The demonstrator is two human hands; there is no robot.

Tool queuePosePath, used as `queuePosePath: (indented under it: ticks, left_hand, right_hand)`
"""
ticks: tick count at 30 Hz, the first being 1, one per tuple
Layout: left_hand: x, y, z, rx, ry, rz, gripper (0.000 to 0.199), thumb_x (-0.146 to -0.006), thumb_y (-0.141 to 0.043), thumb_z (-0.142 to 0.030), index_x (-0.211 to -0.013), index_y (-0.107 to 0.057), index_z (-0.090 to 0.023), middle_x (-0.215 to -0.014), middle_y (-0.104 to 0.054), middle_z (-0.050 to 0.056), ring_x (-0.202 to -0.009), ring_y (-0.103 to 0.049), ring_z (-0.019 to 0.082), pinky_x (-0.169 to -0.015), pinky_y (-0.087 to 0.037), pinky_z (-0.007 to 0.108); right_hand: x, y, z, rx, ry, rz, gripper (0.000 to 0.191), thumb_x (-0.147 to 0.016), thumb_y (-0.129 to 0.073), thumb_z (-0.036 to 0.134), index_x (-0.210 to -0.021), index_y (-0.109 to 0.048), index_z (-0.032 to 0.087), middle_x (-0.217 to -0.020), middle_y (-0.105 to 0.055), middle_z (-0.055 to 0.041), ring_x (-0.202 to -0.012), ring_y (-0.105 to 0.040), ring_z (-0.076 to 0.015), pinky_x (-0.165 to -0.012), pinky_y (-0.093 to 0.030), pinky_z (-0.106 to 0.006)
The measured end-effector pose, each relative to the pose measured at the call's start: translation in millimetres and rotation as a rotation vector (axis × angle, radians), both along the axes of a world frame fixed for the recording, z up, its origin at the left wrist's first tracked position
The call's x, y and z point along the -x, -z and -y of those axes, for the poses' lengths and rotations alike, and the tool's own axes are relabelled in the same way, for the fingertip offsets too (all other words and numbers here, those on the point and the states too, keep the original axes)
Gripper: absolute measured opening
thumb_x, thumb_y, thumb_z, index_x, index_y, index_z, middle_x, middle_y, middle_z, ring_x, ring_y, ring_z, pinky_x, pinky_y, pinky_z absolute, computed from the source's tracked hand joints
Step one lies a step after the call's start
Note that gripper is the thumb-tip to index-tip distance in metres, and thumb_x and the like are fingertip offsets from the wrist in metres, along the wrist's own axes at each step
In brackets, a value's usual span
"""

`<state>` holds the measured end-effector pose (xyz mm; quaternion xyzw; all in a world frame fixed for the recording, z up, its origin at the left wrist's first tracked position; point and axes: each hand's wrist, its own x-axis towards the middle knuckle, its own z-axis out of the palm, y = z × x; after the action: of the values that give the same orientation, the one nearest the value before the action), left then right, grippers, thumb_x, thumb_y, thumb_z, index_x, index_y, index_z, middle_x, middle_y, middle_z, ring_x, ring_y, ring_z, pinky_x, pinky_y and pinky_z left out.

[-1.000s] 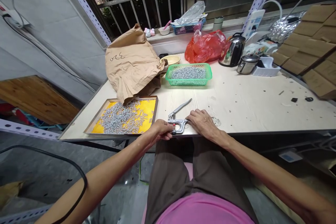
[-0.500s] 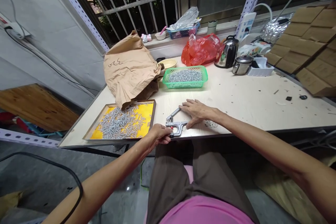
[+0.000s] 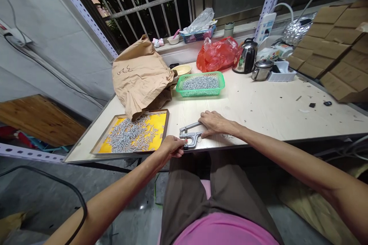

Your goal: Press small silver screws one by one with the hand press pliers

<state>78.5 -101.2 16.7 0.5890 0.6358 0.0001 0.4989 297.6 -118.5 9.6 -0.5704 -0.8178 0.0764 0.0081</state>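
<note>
Two hands work on one pair of metal pliers (image 3: 191,135), which lies on the counter (image 3: 238,103) close to its near edge, just right of one shallow tray (image 3: 167,124). The left hand (image 3: 174,146) has its thumb and fingers bunched at the pliers' near left end, beside one small red part; how tightly this grip is closed, and on what, cannot be told. The right hand (image 3: 214,122) has its grip partly closed, spanning the right ends of the two handles, which stand apart.

The tray holds one yellow sheet (image 3: 104,147) and a heap of small metal pieces (image 3: 123,136), too many to count. Farther off, one green basket (image 3: 199,92) holds a second heap, likewise uncountable. One brown paper bag (image 3: 140,72) overlaps the tray's far side. At the far right of the basket are one red plastic bag (image 3: 217,55), one kettle (image 3: 246,57) and one lidded steel pot (image 3: 262,72).
</note>
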Motion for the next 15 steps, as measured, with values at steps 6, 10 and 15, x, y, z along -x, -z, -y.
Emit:
queuePosePath:
  ticks: [6,10,15]
  left_hand:
    - [-14,4.6,6,-0.921,0.483,-0.196,0.026,-0.083,-0.056,-0.035,-0.099,-0.065,-0.016,-0.099,-0.063,0.008,-0.096,-0.056,0.022,-0.083,-0.044,0.033]
    - [-37,13.8,-1,-0.955,0.772,-0.195,0.051,-0.078,-0.062,-0.035,-0.123,-0.052,-0.014,-0.126,-0.053,0.011,-0.113,-0.046,0.026,-0.094,-0.04,0.037]
    - [-49,12.3,-14,-0.93,0.903,-0.286,0.057,-0.078,-0.059,-0.035,-0.128,-0.045,-0.012,-0.116,-0.056,0.013,-0.107,-0.047,0.027,-0.091,-0.041,0.039]
  right_hand:
    - [2,8.1,5,-0.039,0.03,-0.005,0.051,-0.073,-0.066,0.056,-0.102,-0.059,0.015,-0.106,-0.053,-0.0118,-0.1,-0.047,-0.027,-0.078,-0.038,-0.036]
    - [2,5.0,6,0.0,0.043,0.014,0.051,-0.073,-0.064,0.052,-0.106,-0.059,0.013,-0.109,-0.052,-0.0137,-0.102,-0.047,-0.0282,-0.078,-0.041,-0.037]
    - [3,-8.6,9,0.102,0.042,0.011,0.058,-0.07,-0.067,0.048,-0.115,-0.056,0.013,-0.113,-0.052,-0.0146,-0.102,-0.048,-0.0281,-0.076,-0.043,-0.034]
